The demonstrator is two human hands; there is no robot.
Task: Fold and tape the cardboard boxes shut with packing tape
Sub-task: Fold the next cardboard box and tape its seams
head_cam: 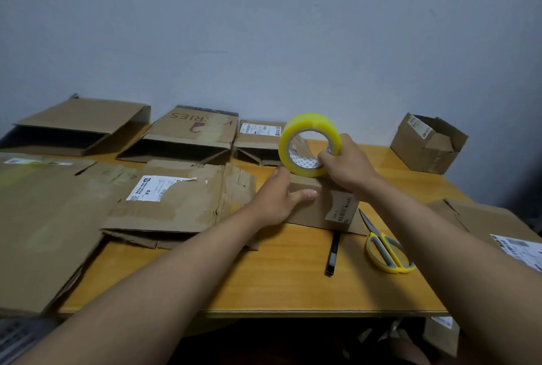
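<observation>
Legible text: 1 item only. Flattened box (193, 130), far centre of desk (264, 276): red print, upside down to the viewer, reads "RIES" w/ a partly worn letter at the right end, poss. "V" or "Y".

Shipping labels w/ barcodes, print too small to read:
- torn box (176, 203), near left
- small flat box (259, 139), far centre
- open box (425, 144), far right
- small closed box (325, 206), centre

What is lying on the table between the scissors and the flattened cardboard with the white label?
A black pen lies on the bare table between them, just left of the scissors. The head view shows this; the cardboard sits further left.
</observation>
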